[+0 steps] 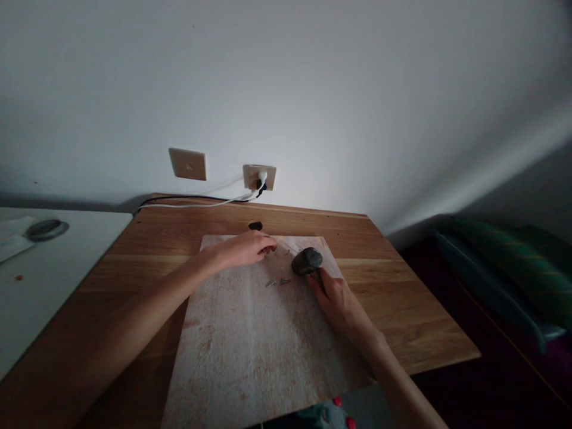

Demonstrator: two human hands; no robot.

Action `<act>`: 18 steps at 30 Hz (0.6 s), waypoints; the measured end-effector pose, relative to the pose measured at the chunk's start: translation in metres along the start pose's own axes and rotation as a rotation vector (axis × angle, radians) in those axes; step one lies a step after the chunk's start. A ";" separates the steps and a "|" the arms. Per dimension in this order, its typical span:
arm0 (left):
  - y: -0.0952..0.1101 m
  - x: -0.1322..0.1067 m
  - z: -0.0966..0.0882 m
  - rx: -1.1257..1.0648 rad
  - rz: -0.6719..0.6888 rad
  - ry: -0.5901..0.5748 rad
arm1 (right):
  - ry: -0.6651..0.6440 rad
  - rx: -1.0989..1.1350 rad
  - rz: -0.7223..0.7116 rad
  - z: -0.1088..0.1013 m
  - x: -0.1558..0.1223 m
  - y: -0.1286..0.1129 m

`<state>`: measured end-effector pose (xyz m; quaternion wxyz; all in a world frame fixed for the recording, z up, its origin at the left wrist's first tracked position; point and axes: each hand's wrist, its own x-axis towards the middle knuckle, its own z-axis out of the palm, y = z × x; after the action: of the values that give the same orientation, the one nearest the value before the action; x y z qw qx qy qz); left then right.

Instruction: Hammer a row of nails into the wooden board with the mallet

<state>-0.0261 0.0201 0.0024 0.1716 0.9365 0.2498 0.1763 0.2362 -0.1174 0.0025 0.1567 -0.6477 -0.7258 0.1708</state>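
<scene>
Right hand (333,298): is gripping the mallet's handle, fingers wrapped around it, near the board's right edge.
Mallet (307,261): is showing its dark head toward the board's far right corner; whether it is touching the surface I cannot tell.
Left hand (248,247): is bending its fingers into a narrow curl near the middle of the board's far edge; whether they are holding anything I cannot tell.
Metal fasteners (285,280): are lying as a close pair on the board, nearer its far edge than its near one, between the hands.
Board (250,345): is lying on the wooden tabletop, its far edge just beside a dark hole (255,226).
Wooden tabletop (415,304): is meeting the wall along its far edge.
Cables (196,204): are running from the right-hand socket (249,177) to the tabletop's far left corner.
White table (67,286): is standing beside the tabletop's left edge, carrying a dark round object (43,229) near its far edge.
</scene>
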 end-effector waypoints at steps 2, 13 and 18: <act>-0.003 0.000 0.003 -0.079 -0.025 0.011 | 0.002 -0.003 0.007 0.000 0.000 0.000; -0.025 -0.005 0.014 -0.369 -0.145 0.104 | -0.003 0.064 -0.009 0.004 0.004 0.012; -0.025 -0.007 0.021 -0.303 -0.095 0.205 | -0.015 0.095 -0.008 0.007 0.007 0.022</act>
<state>-0.0334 0.0321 -0.0281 0.2923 0.8643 0.2807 0.2980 0.2518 -0.1085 -0.0132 0.1827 -0.6353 -0.7205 0.2095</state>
